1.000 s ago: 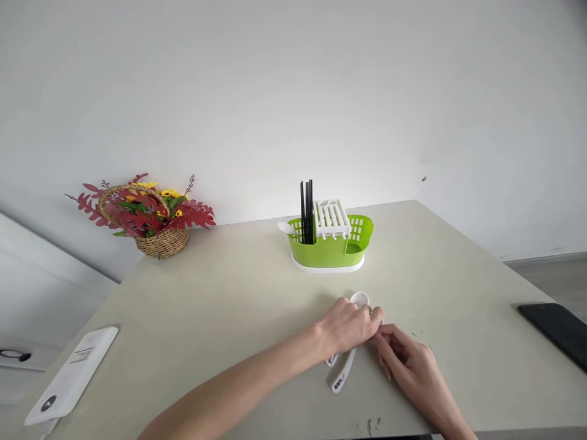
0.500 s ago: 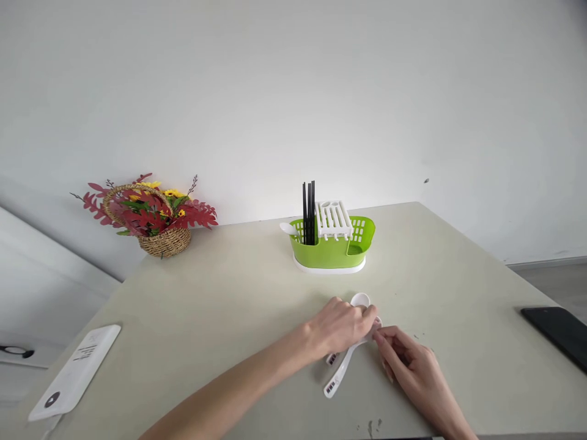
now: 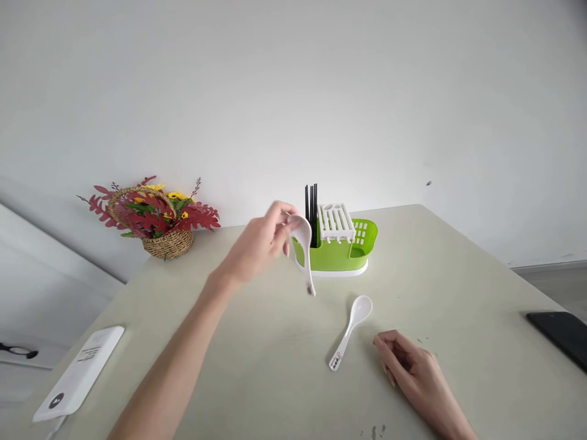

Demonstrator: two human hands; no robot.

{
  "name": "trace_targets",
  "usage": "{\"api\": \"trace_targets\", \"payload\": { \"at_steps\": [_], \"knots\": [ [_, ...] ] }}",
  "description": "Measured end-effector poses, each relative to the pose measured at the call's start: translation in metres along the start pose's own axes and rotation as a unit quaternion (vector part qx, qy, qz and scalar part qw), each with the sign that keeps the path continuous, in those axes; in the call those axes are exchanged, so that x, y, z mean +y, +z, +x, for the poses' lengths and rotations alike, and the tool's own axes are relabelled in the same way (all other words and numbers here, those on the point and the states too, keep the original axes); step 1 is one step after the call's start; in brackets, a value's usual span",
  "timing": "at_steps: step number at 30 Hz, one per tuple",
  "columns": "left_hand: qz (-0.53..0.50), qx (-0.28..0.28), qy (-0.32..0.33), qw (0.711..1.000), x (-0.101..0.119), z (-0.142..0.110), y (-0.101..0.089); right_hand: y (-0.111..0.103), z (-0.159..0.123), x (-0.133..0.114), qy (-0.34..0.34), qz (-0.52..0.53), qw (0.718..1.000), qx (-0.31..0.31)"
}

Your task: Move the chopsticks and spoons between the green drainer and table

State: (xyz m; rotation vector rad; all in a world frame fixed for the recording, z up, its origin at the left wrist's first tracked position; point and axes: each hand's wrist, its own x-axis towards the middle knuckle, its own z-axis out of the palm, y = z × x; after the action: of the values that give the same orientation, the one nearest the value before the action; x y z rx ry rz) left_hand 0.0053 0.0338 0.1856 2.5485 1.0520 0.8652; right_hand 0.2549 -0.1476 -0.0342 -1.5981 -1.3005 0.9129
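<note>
My left hand [image 3: 260, 243] is raised above the table and pinches a white spoon [image 3: 304, 245] by its bowl, the handle hanging down. It hovers just left of a green cutlery holder [image 3: 339, 255] with a white rack and black chopsticks [image 3: 311, 214] standing in it. A second white spoon [image 3: 350, 327] lies flat on the beige table [image 3: 229, 318]. My right hand [image 3: 415, 368] rests on the table to the right of that spoon, fingers curled loosely with nothing visible in them.
A wicker basket of red and yellow flowers [image 3: 153, 215] stands at the back left by the wall. A white flat device [image 3: 79, 379] lies near the left edge. A black phone [image 3: 562, 333] sits at the right edge.
My left hand lifted one spoon off the table and carried it up and left toward the green holder. The other spoon stayed on the table. The right hand barely moved.
</note>
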Motion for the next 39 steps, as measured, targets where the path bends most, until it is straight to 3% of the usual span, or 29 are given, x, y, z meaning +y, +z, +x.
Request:
{"api": "trace_targets", "payload": {
  "at_steps": [4,8,13,17,28,34,39],
  "knots": [
    [0.084,0.135,-0.002,0.987,-0.013,0.009,-0.013,0.000,0.001,0.003,-0.005,-0.008,1.000,0.000],
    [0.169,0.202,-0.011,0.965,-0.028,0.010,0.002,0.000,0.003,0.008,-0.021,-0.020,1.000,0.000],
    [0.251,0.126,-0.024,0.959,-0.042,0.005,0.036,0.001,0.003,0.007,-0.012,-0.022,1.000,0.000],
    [0.259,0.071,-0.028,0.963,-0.052,0.003,0.051,0.003,0.001,0.003,-0.016,-0.013,1.000,0.012],
    [0.224,0.038,0.012,0.974,-0.076,-0.005,0.066,-0.001,0.004,0.005,-0.030,-0.015,0.999,0.003],
    [0.176,0.030,0.012,0.984,-0.089,-0.006,0.063,-0.002,0.004,0.006,-0.025,-0.020,0.999,-0.016],
    [0.147,0.023,0.051,0.988,-0.098,-0.003,0.060,0.001,0.003,0.005,-0.023,-0.011,1.000,0.004]
  ]
}}
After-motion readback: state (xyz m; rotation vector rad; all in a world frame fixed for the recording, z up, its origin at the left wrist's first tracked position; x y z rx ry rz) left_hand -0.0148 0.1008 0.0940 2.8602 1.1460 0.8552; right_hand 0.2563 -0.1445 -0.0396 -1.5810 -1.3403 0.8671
